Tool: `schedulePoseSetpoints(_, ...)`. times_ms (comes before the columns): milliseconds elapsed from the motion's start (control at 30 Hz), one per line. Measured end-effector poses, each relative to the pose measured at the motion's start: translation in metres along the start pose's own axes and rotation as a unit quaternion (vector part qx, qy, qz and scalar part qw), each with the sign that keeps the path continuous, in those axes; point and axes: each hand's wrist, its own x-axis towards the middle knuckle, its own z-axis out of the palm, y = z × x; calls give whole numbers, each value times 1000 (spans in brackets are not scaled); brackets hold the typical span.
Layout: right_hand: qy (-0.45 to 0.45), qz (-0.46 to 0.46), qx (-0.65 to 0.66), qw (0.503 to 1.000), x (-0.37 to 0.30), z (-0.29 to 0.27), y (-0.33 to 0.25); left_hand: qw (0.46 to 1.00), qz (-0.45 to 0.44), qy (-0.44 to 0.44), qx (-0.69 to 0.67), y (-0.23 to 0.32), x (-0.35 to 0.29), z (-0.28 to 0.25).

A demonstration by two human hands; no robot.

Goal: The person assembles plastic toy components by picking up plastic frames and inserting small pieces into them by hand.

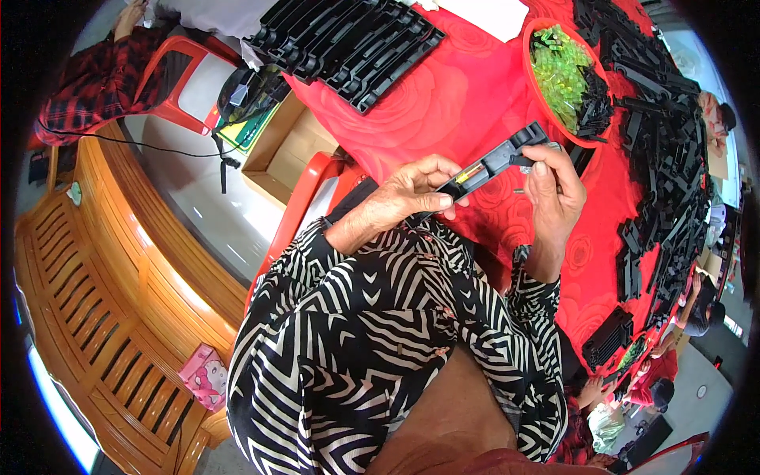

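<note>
Over the cloth (pixel 463 75), best to steady the bar (pixel 499 159), pinched in the half-closed left hand (pixel 408 190); align the piece (pixel 520 161) squarely, pinched in the half-closed right hand (pixel 558 190).

A varnished wooden bench (pixel 145 294) with a slatted seat curves along the left side, its polished edge catching light. Beyond it lies a pale, glossy floor (pixel 178 190) with bright reflections. A red chair with a pale panel (pixel 187 93) stands near the upper left; another red chair (pixel 294 212) sits beside the surface (pixel 412 99), which wears a red rose-patterned cloth. Grey floor (pixel 707 380) shows at right. A bright strip (pixel 59 412) glows at lower left, its source unclear.
</note>
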Motion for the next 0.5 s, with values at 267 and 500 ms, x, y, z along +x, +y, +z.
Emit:
schedulePoseSetpoints(267,49,43,21,998,-8,10,-15,999,-6,33,4,-4,2,-4)
schedulePoseSetpoints(500,-12,-87,-187,978,-1,18,-19,996,-8,84,35,-12,4,-5)
